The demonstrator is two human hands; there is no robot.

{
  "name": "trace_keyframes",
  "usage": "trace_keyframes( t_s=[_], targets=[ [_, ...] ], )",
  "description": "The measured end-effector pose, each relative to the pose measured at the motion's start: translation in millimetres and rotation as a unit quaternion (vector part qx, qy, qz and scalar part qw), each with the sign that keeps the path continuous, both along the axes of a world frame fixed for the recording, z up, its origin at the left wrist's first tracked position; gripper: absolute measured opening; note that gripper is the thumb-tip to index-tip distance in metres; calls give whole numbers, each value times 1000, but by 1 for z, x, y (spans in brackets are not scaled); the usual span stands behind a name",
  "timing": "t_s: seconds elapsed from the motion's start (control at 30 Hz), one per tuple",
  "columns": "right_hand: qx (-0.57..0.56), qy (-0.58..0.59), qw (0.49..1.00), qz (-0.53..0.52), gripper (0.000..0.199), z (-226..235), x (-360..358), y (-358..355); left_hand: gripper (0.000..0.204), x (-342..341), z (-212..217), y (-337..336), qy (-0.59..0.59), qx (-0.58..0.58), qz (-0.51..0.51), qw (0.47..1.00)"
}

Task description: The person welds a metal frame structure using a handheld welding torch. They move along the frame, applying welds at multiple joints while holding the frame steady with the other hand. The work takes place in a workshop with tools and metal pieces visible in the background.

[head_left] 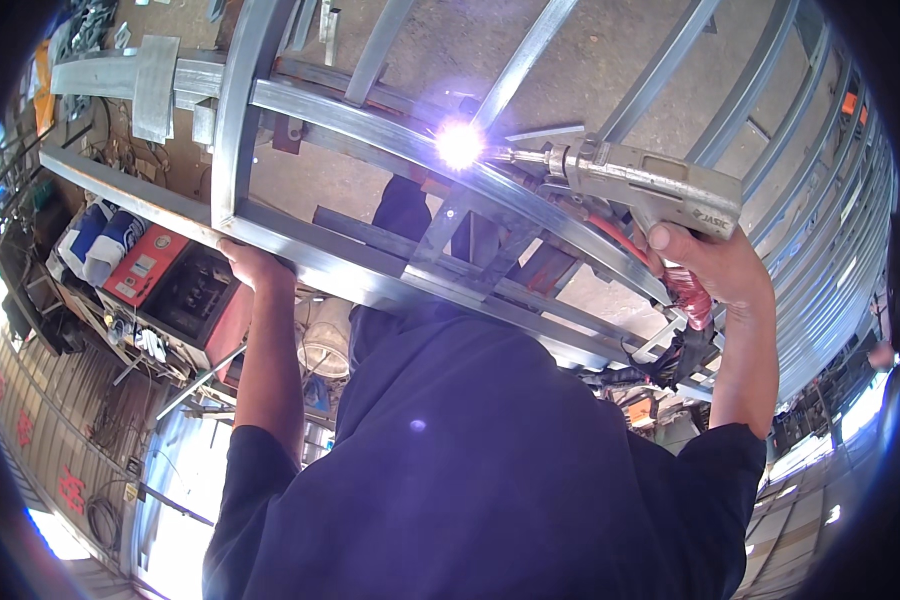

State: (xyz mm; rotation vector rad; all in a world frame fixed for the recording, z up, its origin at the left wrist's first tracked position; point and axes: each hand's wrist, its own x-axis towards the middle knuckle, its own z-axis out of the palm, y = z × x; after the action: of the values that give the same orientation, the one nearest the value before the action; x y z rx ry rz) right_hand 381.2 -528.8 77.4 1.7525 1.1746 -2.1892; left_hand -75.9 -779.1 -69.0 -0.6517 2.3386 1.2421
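My right hand (722,268) is wrapped round the handle of a silver welding gun (660,185), whose grip and cable are bound in red and black tape. At its nozzle a glaring arc (460,146) burns on the curved steel tube (355,122), where a straight bar (525,65) meets it. The glare hides the joint itself. My left hand (255,266) grips the near square tube (315,258) of the same metal frame, close to its corner with an upright tube (236,110); some of its fingers are hidden behind the metal.
Parallel steel bars (745,95) fan out to the right. A flat plate (156,90) lies over the tube at far left. Below left stands a red and black machine (175,285), with blue-and-white bundles (110,240) beside it. A pale round bucket (325,338) is near my legs.
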Motion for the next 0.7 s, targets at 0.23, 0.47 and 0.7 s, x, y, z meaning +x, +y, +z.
trace_keyframes(
  t_s=[0.23,0.47,0.7],
  targets=[
    [-5,13,1000,8,70,-2,4,0,74,0,0,0,-1,-1,1,1000],
    [-3,14,1000,7,64,-3,8,-2,74,0,0,1,7,-16,-1,1000],
    [6,36,999,10,66,-9,17,-5,75,-2,-4,-3,9,7,0,1000]
  ],
)
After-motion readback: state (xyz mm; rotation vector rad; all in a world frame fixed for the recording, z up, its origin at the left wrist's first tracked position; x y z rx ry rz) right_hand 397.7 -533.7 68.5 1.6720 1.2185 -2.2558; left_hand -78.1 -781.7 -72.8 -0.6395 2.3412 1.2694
